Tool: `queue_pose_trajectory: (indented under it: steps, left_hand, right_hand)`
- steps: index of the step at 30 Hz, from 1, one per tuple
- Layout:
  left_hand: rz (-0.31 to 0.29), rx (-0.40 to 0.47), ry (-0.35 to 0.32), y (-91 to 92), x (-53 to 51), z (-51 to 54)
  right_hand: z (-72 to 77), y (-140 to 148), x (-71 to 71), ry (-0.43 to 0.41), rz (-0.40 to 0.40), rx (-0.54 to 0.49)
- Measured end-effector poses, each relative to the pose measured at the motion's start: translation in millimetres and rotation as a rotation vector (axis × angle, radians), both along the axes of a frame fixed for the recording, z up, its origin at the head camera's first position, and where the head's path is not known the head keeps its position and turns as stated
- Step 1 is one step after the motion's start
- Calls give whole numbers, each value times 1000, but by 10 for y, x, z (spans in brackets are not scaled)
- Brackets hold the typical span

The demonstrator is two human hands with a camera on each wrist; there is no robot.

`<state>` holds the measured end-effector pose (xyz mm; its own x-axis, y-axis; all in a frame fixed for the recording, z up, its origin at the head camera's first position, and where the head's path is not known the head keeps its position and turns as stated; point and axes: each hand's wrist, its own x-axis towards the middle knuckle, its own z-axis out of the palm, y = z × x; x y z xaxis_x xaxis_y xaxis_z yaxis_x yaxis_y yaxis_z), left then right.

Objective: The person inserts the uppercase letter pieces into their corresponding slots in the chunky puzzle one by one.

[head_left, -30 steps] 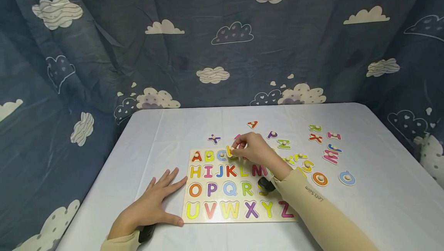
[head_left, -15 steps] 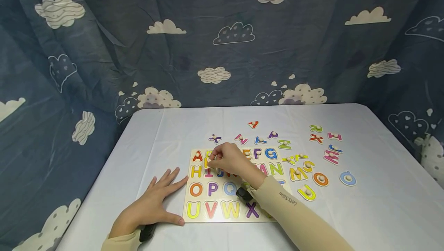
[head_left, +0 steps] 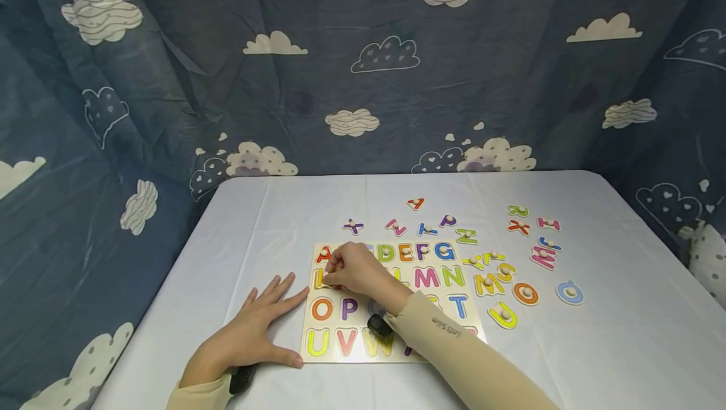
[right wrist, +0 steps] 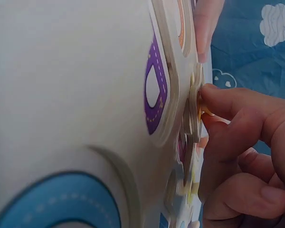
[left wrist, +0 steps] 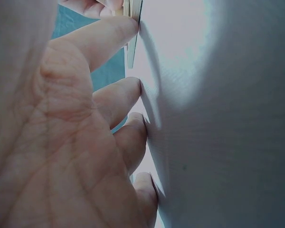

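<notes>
My right hand (head_left: 360, 271) pinches a yellow letter piece (right wrist: 194, 111) between thumb and fingertips, over the H spot at the left end of the second row of the wooden alphabet board (head_left: 334, 326). The right wrist view shows the piece edge-on, at the board's surface; whether it is seated I cannot tell. Knobbed pieces A (head_left: 323, 254), D (head_left: 386, 253), E, F and G (head_left: 445, 251) sit in the top row; my right hand hides part of that row. My left hand (head_left: 249, 331) lies flat with spread fingers, its index finger and thumb touching the board's left edge.
Loose knobbed letters lie behind and right of the board, among them a red A (head_left: 416, 204), a purple P (head_left: 448, 220), an orange O (head_left: 525, 293), a yellow U (head_left: 503, 315) and a light blue Q (head_left: 570, 292). A white cloth (head_left: 641, 347) covers the table.
The right hand has carried the yellow letter piece left and toward me, from above the top row to the left end of the second row. The left hand stays in place.
</notes>
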<state>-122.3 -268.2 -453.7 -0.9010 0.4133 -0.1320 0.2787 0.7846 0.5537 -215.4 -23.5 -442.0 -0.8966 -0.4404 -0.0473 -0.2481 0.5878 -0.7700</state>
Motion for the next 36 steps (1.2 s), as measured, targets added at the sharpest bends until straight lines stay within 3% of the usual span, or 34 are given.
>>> queue_pose_trajectory:
  steps: [7,22,29,36]
  left_hand:
    - [0,-2,10,1,5,2]
    - [-12,8,6,6,10,11]
    - [-3,-8,-13,26,4,17]
    - [12,-14,-21,33,9,33]
  right_hand:
    - [1,-72,9,9,-27,15]
    - [34,-34,39,-7,-6,29]
    - [157,374,-129,-50,-112,34]
    - [285,1201,-413,-35,-296,69]
